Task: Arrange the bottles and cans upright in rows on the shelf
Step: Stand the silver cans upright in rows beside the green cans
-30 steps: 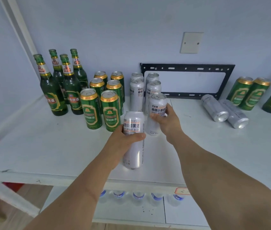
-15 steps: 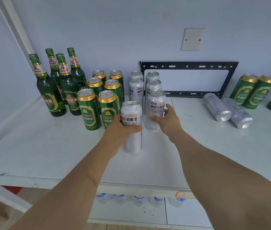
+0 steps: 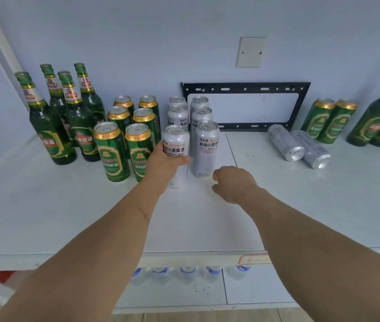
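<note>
Two hands over the white shelf: left hand grips an upright silver can at the front of the silver rows, just beside the front-right silver can. Right hand hovers near that can, fingers loosely curled, holding nothing; two silver cans lie on their sides farther right

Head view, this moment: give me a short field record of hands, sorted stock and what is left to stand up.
left hand: grips front-left silver can, upright on shelf
right hand: holds nothing, fingers loosely curled, just in front of front-right silver can
silver rows: two columns, three deep, upright
green cans: two columns, three deep, upright
green bottles: four, upright, far left
lying silver cans: two, on their sides, right
leaning stock: two green cans and bottles, tilted at the wall, far right
</note>
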